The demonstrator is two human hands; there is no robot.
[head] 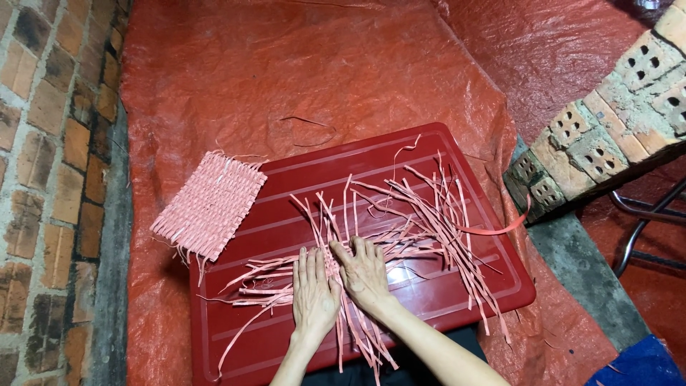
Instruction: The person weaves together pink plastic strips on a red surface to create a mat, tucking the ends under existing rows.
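Pink strips point(371, 236) under flattened hands point(339, 282)

Pink strips point(386, 229) and a pink woven mat point(209, 205) lie on a dark red lid point(457, 286) over orange-red tarp point(286, 64).

Left hand point(315, 294) flat, palm down, right hand point(366, 271) beside it, fingers spread, thumbs seemingly touching, forearms bare

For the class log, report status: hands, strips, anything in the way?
Left hand and right hand flat, pressing pink strips on red lid. Finished woven mat at lid's left edge. Nothing blocking.
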